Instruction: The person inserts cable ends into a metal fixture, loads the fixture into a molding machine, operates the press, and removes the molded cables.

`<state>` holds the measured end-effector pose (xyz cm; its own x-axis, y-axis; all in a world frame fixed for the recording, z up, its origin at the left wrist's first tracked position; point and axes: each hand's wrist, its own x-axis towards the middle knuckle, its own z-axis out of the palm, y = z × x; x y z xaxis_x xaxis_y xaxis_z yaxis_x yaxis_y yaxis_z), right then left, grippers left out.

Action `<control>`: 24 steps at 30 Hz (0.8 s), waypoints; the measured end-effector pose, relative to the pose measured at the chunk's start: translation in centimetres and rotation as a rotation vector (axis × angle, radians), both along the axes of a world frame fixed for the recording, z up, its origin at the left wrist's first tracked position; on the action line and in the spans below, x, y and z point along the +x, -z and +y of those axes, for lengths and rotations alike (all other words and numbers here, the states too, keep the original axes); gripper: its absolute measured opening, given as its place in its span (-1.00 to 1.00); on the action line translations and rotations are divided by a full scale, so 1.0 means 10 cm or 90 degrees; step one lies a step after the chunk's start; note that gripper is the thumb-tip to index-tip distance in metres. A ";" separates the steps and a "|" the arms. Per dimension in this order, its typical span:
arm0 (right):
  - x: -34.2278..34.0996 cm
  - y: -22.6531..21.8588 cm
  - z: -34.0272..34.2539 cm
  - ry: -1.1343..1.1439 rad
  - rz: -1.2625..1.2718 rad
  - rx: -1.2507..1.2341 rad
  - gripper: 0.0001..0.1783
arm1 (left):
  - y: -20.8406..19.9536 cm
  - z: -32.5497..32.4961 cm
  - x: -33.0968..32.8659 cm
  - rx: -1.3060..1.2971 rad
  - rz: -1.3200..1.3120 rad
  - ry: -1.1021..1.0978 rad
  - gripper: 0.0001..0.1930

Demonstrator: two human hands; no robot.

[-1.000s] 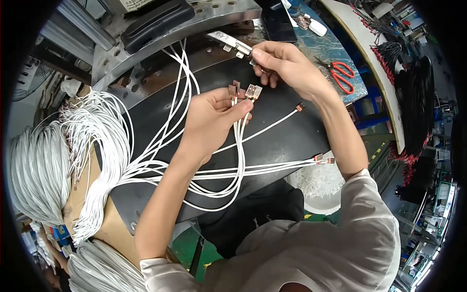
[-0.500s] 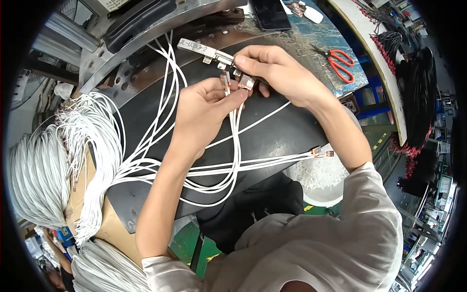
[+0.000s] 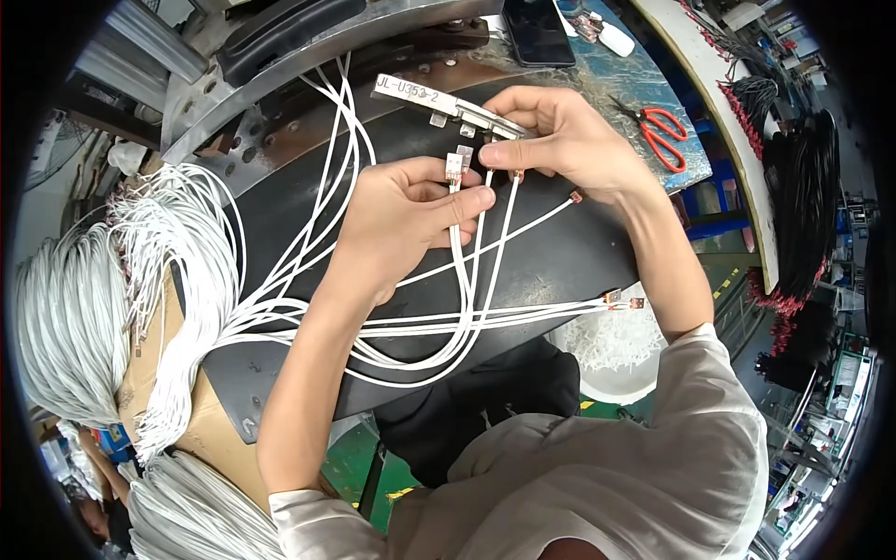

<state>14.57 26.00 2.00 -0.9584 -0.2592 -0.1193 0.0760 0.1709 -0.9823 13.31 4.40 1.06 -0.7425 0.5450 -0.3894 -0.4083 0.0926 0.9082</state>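
My left hand (image 3: 392,219) is closed, pinching white cables just below their small metal plugs (image 3: 455,166), which stick up past the fingers. My right hand (image 3: 574,149) grips one end of a narrow metal bar with a light label (image 3: 411,91) and small metal tabs along its lower edge. Two more white cables (image 3: 507,229) run up to the right thumb and fingers; their ends are partly hidden there. Another cable end with a small plug (image 3: 576,197) lies on the black surface below the right hand.
A large bundle of white cables (image 3: 191,243) hangs over cardboard at the left. Other plugs (image 3: 637,303) lie at the black surface's edge, above a white tub of clippings (image 3: 616,359). Red-handled cutters (image 3: 665,140) and a black phone (image 3: 539,33) rest on the blue table.
The labelled bar and my right hand have shifted right. Two cables now reach up to the right fingers, apart from those in the left hand. The left hand has hardly moved.
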 end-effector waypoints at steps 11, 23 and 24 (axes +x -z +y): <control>-0.04 0.00 0.02 -0.022 -0.026 0.033 -0.64 | -0.01 -0.05 -0.01 0.014 0.002 -0.007 -0.71; -0.05 -0.01 0.06 -0.010 0.011 0.059 -0.70 | 0.01 -0.07 0.00 0.010 0.024 -0.034 -0.69; -0.06 -0.01 0.07 -0.014 0.012 0.058 -0.70 | 0.01 -0.08 0.00 0.014 0.028 -0.034 -0.70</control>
